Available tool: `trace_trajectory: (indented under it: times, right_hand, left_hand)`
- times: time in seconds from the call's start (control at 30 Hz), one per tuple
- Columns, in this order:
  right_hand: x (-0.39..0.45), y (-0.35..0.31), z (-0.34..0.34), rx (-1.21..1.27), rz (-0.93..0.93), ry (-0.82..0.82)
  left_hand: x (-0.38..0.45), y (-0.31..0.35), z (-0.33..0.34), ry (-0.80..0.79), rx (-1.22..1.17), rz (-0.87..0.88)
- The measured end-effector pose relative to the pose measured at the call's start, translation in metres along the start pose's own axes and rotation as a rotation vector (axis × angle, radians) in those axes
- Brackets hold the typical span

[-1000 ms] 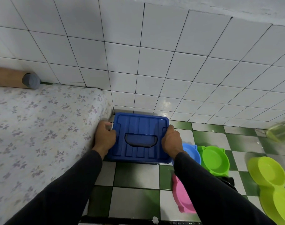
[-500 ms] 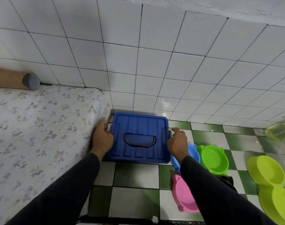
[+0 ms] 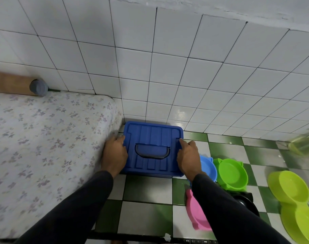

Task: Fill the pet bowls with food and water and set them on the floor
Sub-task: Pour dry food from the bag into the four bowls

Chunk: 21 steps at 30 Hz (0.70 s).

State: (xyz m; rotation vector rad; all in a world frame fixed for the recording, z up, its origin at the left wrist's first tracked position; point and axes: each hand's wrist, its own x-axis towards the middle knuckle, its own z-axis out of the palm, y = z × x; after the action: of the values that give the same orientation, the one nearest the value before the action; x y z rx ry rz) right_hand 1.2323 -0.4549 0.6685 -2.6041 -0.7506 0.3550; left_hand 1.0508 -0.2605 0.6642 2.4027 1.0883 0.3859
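Observation:
A blue plastic storage box (image 3: 151,136) with a ribbed lid and a recessed handle sits on the floor against the tiled wall. My left hand (image 3: 115,154) grips the lid's left edge, thumb on top. My right hand (image 3: 188,157) holds the right edge, its fingertips on the side latch. To the right, on the floor, lie a light blue bowl (image 3: 209,169), a green bowl (image 3: 232,173), a pink bowl (image 3: 197,213) and a black bowl (image 3: 245,203), partly hidden by my right sleeve. A lime double bowl (image 3: 294,196) lies further right.
A floral mattress (image 3: 44,138) presses against the box's left side, with a brown roll (image 3: 11,84) at its far edge. The white tiled wall (image 3: 167,76) stands directly behind the box. A clear yellowish container (image 3: 303,145) is at the right edge. The floor is green and white checked tile.
My right hand slid off the lid's right rim to the box's side, and its fingertips now rest on the right latch. My left hand stays on the left edge.

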Motion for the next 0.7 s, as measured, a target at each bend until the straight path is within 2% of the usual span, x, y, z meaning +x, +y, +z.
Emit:
trace_trajectory:
  times: [0.3,0.5,0.7]
  right_hand:
    - [-0.005,-0.029,-0.015,0.325,-0.013,0.263]
    - [-0.004,-0.081,-0.015,0.552,-0.086,0.228]
    - [-0.004,-0.151,-0.001,0.634,-0.202,0.128]
  left_hand:
    - [0.010,0.008,-0.032,0.093,-0.110,-0.042]
    - [0.021,-0.015,-0.081,0.187,-0.071,-0.078]
    - [0.024,-0.060,-0.133,0.304,-0.045,-0.181]
